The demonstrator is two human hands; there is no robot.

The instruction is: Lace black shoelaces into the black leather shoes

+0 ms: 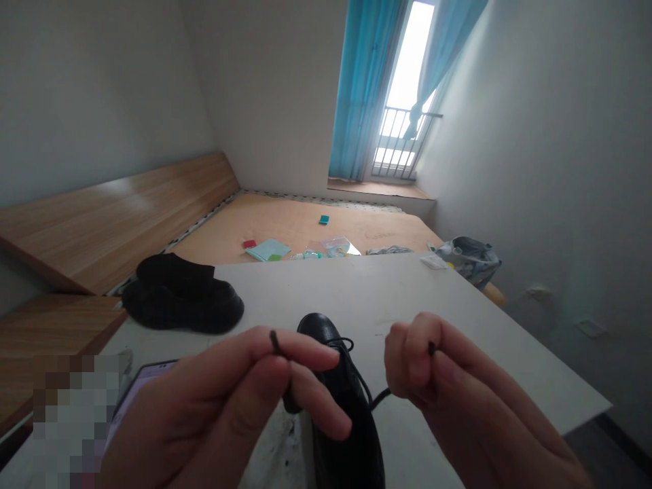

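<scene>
A black shoe (346, 435) stands on the white table, its toe pointing away from me. Black shoelace (381, 398) runs from its upper across to my right hand (432, 373), which is closed around it, with a dark tip showing between thumb and forefinger. Left of the shoe, my left hand (244, 394) pinches another dark lace end (275, 341) between thumb and forefinger. My left fingers hide part of the shoe's middle, so I cannot see how the lace passes there.
Another black shoe (183, 299) rests at the table's left. A phone (140, 390) lies partly behind my left hand. Beyond the white table (285, 288) is a bed (285, 210) with cloths and plastic packets; a bag (471, 261) stands by the table's far right edge.
</scene>
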